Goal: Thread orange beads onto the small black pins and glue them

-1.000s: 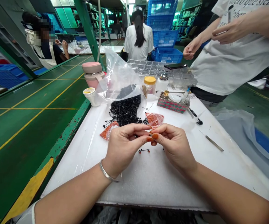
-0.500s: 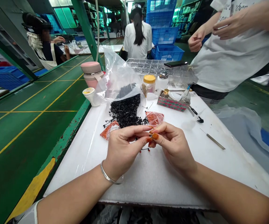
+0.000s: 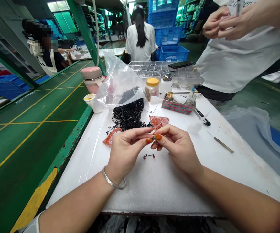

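Black part (image 3: 154, 138) is held over the counter (image 3: 149, 191), mostly hidden by our fingers. Our left hand (image 3: 124, 150) and right hand (image 3: 182, 149) meet at it, the fingers of both closed in a pinch on it. Nearer us, a rod (image 3: 149, 155) with red ends lies on the counter. Beyond our hands we see a black heap (image 3: 127, 115) at the mouth of a clear bag (image 3: 112, 77), with an orange packet (image 3: 112, 136) by its left edge and a second packet (image 3: 159, 122) by its right. Well off to our right lies a needle tool (image 3: 223, 144).
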`<state>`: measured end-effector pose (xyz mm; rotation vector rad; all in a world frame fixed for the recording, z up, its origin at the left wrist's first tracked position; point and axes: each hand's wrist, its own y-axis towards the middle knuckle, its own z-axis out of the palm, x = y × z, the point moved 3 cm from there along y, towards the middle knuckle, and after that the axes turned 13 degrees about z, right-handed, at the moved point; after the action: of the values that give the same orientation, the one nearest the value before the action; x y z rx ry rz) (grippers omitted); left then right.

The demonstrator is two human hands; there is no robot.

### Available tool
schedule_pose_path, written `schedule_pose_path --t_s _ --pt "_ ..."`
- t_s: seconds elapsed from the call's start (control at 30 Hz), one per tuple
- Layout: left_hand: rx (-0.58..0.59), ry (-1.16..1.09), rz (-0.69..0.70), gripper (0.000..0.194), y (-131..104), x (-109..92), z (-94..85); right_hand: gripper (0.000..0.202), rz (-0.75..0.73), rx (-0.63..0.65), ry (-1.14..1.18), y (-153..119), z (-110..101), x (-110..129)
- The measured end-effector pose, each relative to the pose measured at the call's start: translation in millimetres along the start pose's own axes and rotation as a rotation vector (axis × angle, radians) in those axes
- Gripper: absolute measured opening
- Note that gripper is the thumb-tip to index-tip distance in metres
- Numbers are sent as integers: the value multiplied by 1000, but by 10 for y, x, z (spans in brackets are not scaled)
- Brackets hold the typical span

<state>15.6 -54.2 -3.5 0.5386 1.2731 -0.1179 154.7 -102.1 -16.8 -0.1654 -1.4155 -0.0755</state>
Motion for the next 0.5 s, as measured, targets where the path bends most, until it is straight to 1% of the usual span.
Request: schedule_pose_path --t_s 0.1,0.2,0.33,0.4,0.5 --pt "36 -44 -62 30 20 36 -37 14 -64 -59 -86 -10 -42 58" --pt "62 -85 -119 35 30 72 -69 13 -173 -121 -197 -44 -76 111" --pt "89 -170 -201 37 37 112 -73 11 -314 -137 -386 -74 -62 161" --pt "101 -208 -240 37 38 130 -65 8 -357 -130 -431 -80 -47 175" --pt "122 -221 -279 27 33 151 -54 8 -421 -140 -456 -97 -42 194"
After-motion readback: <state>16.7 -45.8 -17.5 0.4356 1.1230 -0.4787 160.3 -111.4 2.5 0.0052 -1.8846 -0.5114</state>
